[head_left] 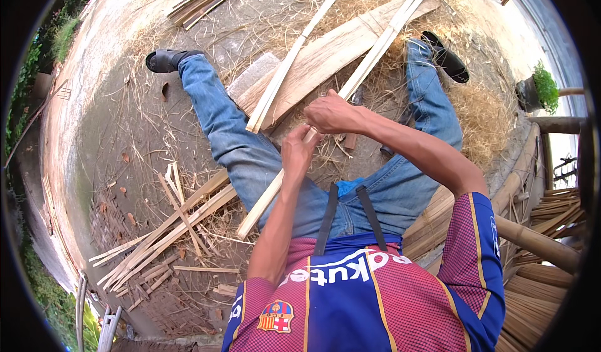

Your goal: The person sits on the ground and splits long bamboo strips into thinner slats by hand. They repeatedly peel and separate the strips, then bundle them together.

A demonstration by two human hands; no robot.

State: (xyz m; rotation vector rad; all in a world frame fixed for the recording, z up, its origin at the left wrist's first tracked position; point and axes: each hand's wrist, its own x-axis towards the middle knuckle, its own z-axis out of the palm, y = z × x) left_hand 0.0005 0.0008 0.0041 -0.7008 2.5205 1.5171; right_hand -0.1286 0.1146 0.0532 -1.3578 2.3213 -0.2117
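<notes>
On the littered ground at left, loose pale slats (188,220) are lying crossed in a heap beside the left leg. Beyond them, a dark shoe (164,61) is resting toe outward; past it, a small stack of darker strips (210,1) is sitting at the far edge. A grey block (253,75) is showing next to the plank. A second strip bundle (291,70) is lying across that plank, its near end reaching the left thigh. The left hand (296,150) is gripping the long pale strip, fingers curling and pinching around it. The strip (261,205) itself is slanting over the left thigh, through both hands and out across the plank. The right hand (333,113) is closing in a fist on it, just beyond the left; its fingertips are hiding, exact pinch cannot tell. The broad plank (341,54) is lying slantwise between the legs. Farther right, straw-like shavings (485,117) are spreading, and a potted plant (543,90) is standing near a bamboo pole (541,244).
</notes>
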